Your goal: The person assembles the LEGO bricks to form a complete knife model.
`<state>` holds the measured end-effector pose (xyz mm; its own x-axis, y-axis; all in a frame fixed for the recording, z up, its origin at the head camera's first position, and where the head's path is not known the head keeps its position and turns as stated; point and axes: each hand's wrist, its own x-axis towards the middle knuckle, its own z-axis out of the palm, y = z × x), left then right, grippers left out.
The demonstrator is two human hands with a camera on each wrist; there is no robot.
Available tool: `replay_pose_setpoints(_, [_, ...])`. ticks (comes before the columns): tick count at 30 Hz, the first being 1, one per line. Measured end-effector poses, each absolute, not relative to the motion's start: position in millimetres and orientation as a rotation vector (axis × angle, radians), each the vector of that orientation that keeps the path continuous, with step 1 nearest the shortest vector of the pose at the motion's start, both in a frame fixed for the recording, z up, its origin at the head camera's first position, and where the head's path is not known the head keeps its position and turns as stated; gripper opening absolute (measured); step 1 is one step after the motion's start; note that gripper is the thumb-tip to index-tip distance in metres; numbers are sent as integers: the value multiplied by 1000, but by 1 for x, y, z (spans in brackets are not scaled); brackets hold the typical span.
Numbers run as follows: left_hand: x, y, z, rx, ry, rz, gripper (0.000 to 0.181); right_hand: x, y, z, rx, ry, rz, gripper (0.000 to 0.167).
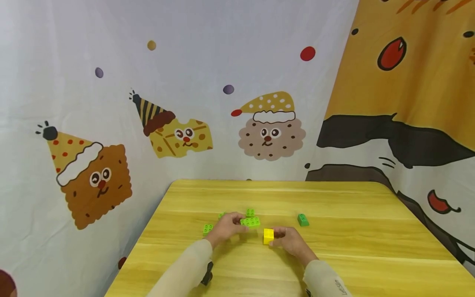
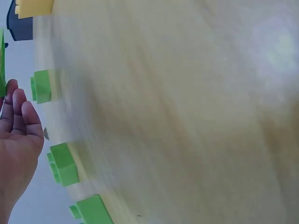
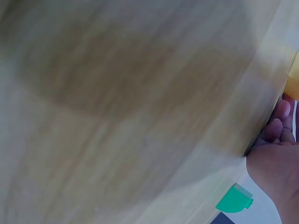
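Observation:
My left hand (image 1: pixel 229 226) grips the end of a long light green toy brick (image 1: pixel 250 222), studs up, a little above the table. A sliver of that brick (image 2: pixel 2 65) shows at the edge of the left wrist view. To the right, my right hand (image 1: pixel 291 240) pinches a yellow brick (image 1: pixel 268 236) between thumb and fingers, its side towards me. The two bricks are apart, with a small gap between them. In the right wrist view the yellow brick (image 3: pixel 293 81) is mostly cut off by the frame.
Light green bricks stand around my left hand: one behind (image 1: pixel 250 212), another at left (image 1: pixel 208 229), and a third brick (image 1: pixel 222 215) partly hidden. A dark green sloped brick (image 1: pixel 303 220) lies on the wooden table (image 1: pixel 352 214). Behind hangs a printed cloth (image 1: pixel 208 49).

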<state>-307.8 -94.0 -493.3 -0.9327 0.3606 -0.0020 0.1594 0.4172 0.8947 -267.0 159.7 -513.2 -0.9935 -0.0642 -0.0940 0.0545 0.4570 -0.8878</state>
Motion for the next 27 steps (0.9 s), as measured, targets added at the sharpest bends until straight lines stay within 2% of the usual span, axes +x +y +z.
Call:
replay_pose_setpoints(12, [-309,-80,-483,493,2455,1524,36,-268,162,-515,-51,2556,-1591,39])
replay_pose_setpoints(27, [-308,-59,-491,511,2425,1517,38,-268,161,-511,-60,2571,-1533,40])
